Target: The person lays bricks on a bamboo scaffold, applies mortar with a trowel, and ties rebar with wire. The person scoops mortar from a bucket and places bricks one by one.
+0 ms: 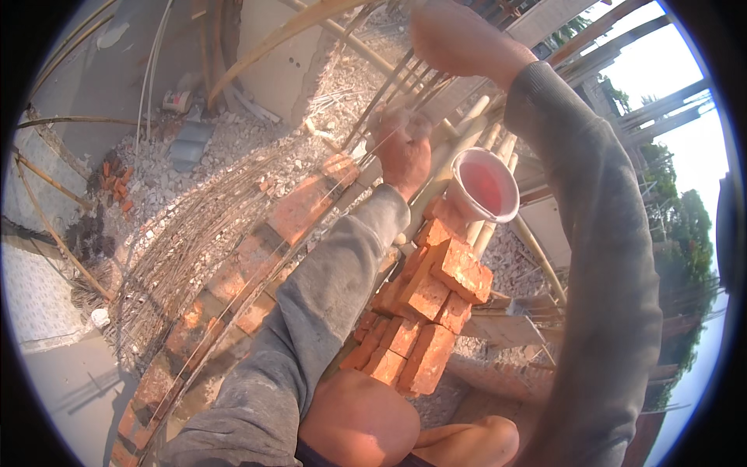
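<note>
My left hand [401,152] reaches out past the far end of a low brick wall [299,208], close to thin steel rods [389,86]. Its fingers look curled in, but motion blur hides what they hold. My right hand [459,43] is raised at the top edge, bent at the wrist; its fingers are blurred and partly cut off, so their state is unclear. To the right of my left forearm lies a stack of orange bricks [424,300]. Just beyond it sits a pale bucket [502,214] with a reddish inside.
A string runs along the wall's top. Left of the wall lie a bundle of thin sticks [194,257], rubble [241,148] and a bent grey sheet [189,145]. Bamboo poles [537,257] pass behind the bucket. My bare knee [358,424] is by the stack's near end.
</note>
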`<state>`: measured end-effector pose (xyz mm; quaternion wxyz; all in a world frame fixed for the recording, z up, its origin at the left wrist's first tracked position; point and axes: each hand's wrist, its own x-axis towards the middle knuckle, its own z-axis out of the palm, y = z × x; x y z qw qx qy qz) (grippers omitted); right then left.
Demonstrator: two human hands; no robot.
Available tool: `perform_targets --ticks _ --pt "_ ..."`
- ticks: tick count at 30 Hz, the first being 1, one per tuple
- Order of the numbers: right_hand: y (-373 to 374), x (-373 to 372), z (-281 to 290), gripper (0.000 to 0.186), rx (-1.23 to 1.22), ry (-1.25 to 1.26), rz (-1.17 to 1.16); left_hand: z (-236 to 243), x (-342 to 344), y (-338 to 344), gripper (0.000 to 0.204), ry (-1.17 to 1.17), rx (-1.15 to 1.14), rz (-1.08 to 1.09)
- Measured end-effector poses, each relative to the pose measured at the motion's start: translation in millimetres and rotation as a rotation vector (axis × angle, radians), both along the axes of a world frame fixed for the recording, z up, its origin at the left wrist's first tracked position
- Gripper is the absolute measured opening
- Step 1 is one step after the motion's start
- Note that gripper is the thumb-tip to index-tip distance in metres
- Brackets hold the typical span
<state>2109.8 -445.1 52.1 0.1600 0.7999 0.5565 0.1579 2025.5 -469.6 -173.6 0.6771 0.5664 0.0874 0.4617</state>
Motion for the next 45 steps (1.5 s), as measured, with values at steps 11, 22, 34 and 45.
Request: perform_targets --ticks 11,22,34,45 --pt "-2 -13 -5 0.016 -0.028 -0.047 -0.212 0 1 5 0.022 0.001 0.054 -0.011" --pt "-20 -52 -6 0.013 -0.237 -0.580 -0.173 2 -1 15 0.021 0.048 0.125 -0.049" --pt "-17 -59 -5 0.007 -0.326 -0.493 -0.259 8 -4 17 0.036 -0.054 0.077 -0.116" --pt "-133 -39 -65 0.016 0.930 -0.039 -0.212 14 -10 24 0.025 -0.029 0.051 -0.162"
